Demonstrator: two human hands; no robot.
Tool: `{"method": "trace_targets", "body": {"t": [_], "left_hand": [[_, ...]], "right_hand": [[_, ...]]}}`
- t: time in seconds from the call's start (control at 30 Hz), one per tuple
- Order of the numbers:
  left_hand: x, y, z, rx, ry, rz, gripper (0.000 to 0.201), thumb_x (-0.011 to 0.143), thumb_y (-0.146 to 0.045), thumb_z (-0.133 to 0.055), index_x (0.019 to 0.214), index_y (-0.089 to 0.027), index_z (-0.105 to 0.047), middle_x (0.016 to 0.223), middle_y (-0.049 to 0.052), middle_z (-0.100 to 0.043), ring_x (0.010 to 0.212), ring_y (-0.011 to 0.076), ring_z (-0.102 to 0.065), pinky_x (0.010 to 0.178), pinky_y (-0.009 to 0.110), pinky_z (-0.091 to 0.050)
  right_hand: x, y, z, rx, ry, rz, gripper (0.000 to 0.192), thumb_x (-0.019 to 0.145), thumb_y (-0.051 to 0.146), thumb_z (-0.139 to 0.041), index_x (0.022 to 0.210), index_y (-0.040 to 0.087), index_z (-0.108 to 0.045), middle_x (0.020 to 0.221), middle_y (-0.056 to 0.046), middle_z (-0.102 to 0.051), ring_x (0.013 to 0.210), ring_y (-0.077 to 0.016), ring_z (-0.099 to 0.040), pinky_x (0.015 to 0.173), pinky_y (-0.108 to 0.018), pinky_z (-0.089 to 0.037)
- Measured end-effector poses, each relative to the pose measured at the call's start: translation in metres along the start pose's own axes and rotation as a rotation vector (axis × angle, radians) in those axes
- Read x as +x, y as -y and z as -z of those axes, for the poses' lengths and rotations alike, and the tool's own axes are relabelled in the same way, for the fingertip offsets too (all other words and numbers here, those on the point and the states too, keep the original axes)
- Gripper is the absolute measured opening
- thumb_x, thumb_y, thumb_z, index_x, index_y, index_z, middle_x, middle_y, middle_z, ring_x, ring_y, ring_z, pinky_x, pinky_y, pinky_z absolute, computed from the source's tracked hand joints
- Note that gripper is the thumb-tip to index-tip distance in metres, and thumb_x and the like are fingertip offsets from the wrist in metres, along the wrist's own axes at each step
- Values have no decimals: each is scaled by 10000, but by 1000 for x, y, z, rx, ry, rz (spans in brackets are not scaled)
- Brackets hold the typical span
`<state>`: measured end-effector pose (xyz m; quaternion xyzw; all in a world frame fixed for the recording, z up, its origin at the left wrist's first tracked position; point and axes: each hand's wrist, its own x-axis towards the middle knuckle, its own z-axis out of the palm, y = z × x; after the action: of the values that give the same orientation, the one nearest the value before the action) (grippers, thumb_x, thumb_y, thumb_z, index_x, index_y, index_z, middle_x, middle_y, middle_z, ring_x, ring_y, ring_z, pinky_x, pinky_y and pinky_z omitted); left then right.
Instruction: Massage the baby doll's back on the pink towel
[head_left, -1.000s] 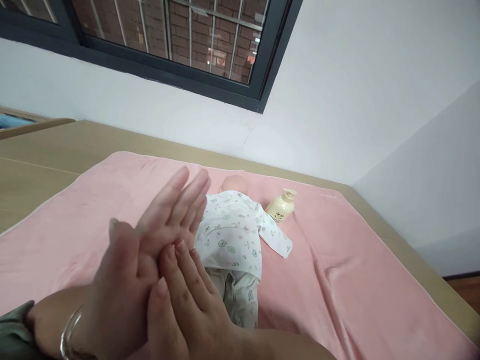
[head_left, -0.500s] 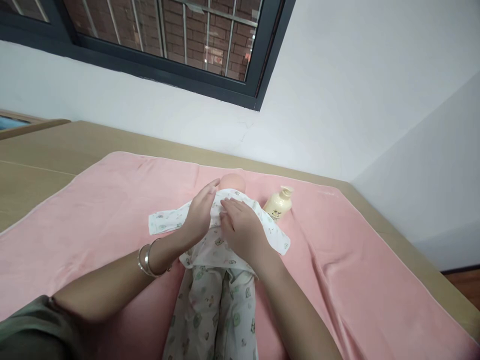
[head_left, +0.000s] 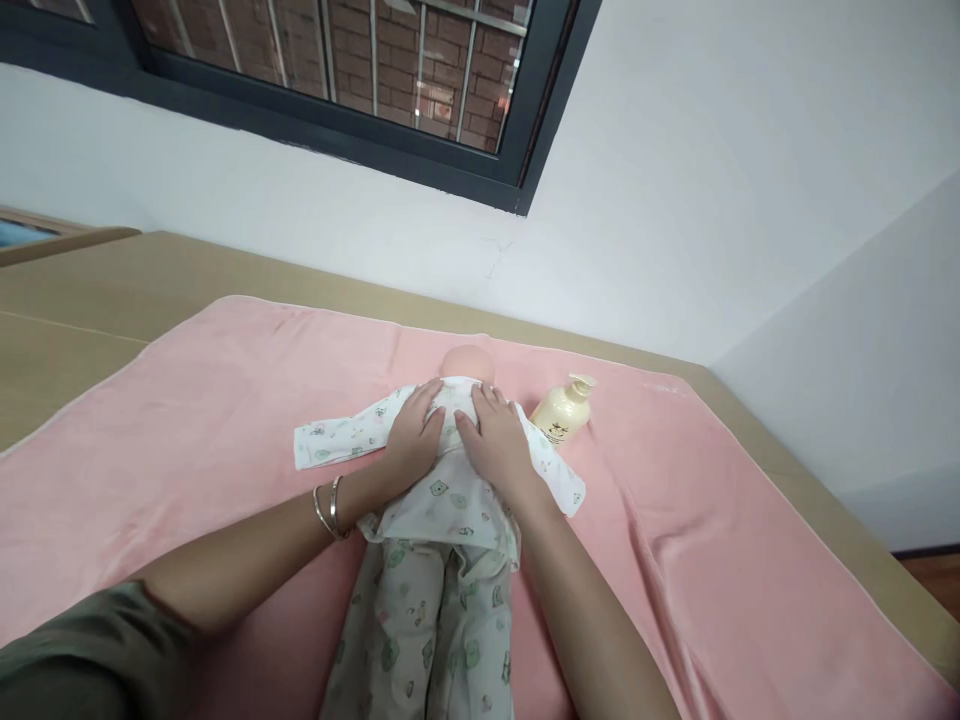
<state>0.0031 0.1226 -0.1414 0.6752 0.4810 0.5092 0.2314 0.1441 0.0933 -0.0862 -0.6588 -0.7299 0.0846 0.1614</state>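
Seen from above, the left hand (head_left: 414,437) lies flat and palm down on the upper back of a baby doll (head_left: 442,520), fingers together and pointing away toward the doll's head. Two thin bangles (head_left: 328,510) circle that wrist, and a grey-green sleeve (head_left: 82,660) covers the upper arm at the bottom left corner. Just beside it, the right hand (head_left: 499,445) rests the same way, open and flat on the doll's back, its thumb almost touching the left thumb along the middle; neither hand grips anything. The doll lies stretched out with its bald head (head_left: 468,362) farthest from the viewer, its face not visible. It wears a white top and trousers printed with small green bears, and its sleeves spread out to both sides. Under it is a pink blanket (head_left: 187,400) spread over a light wooden table (head_left: 90,290). Near the doll's right-hand sleeve, a cream pump bottle (head_left: 562,412) lies tilted on the blanket. Behind the table stands a white wall (head_left: 712,180) with a dark-framed window (head_left: 360,90) showing brick outside.
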Motion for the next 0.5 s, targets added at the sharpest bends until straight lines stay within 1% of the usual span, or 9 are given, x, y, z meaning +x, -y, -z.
{"method": "trace_targets", "body": {"t": [0.07, 0.1, 0.13, 0.2, 0.27, 0.3, 0.4, 0.47, 0.5], "left_hand": [[0, 0, 0, 0, 22, 4, 481, 938, -292, -410, 1367, -150, -574, 1446, 142, -597, 1368, 285, -530, 1209, 535, -375], [0, 1, 1, -9, 31, 8, 486, 947, -307, -405, 1374, -142, -569, 1453, 149, -591, 1372, 290, -525, 1211, 536, -369], [0, 1, 1, -24, 37, 15, 495, 957, -327, -399, 1383, -134, -561, 1457, 156, -586, 1374, 294, -524, 1211, 536, -368], [-1, 2, 1, -61, 37, 38, 518, 975, -363, -389, 1410, -123, -536, 1461, 169, -580, 1376, 299, -525, 1207, 537, -370], [-2, 2, 1, -91, 25, 56, 534, 980, -370, -389, 1442, -127, -502, 1474, 170, -570, 1387, 299, -518, 1210, 541, -362], [-2, 2, 1, -96, 22, 61, 538, 978, -362, -392, 1454, -130, -488, 1482, 169, -563, 1395, 298, -511, 1214, 543, -355], [-3, 1, 1, -85, 26, 71, 543, 959, -328, -407, 1459, -130, -483, 1490, 168, -556, 1401, 302, -505, 1220, 551, -343], [-2, 0, 1, -81, 34, 78, 541, 948, -312, -414, 1452, -133, -493, 1482, 165, -563, 1398, 305, -508, 1219, 555, -345], [-2, 0, 1, -81, 33, 81, 538, 943, -306, -415, 1445, -133, -499, 1474, 164, -570, 1393, 307, -512, 1217, 557, -347]], "right_hand": [[-6, 7, 0, -46, 1, -61, 620, 1058, 406, -340, 1564, 47, -350, 1627, -208, -326, 1529, -355, -273, 1235, -566, -216], [-11, 12, 0, -70, -4, -55, 596, 1058, 370, -336, 1559, 48, -363, 1624, -214, -330, 1526, -363, -279, 1233, -570, -219], [-15, 17, -1, -89, -10, -18, 563, 1056, 326, -334, 1550, 61, -391, 1620, -206, -343, 1525, -359, -283, 1236, -564, -216], [-19, 23, -3, -101, -11, 104, 508, 1041, 248, -340, 1509, 99, -471, 1606, -166, -390, 1529, -327, -287, 1253, -536, -196], [-17, 21, -3, -70, 5, 192, 485, 1030, 214, -345, 1475, 138, -523, 1593, -119, -429, 1532, -286, -289, 1266, -514, -174], [-13, 17, -3, -44, 18, 200, 484, 1030, 218, -344, 1475, 155, -525, 1594, -101, -431, 1533, -271, -289, 1268, -513, -169], [-1, 3, 0, 20, 41, 119, 520, 1044, 313, -357, 1534, 159, -441, 1634, -99, -355, 1543, -265, -266, 1263, -518, -179], [2, 0, 1, 8, 37, 26, 594, 1048, 396, -372, 1567, 105, -369, 1649, -146, -305, 1547, -287, -252, 1260, -516, -187], [0, 2, 1, -19, 24, -22, 624, 1050, 413, -368, 1571, 70, -348, 1643, -180, -303, 1544, -305, -256, 1257, -519, -192]]}}
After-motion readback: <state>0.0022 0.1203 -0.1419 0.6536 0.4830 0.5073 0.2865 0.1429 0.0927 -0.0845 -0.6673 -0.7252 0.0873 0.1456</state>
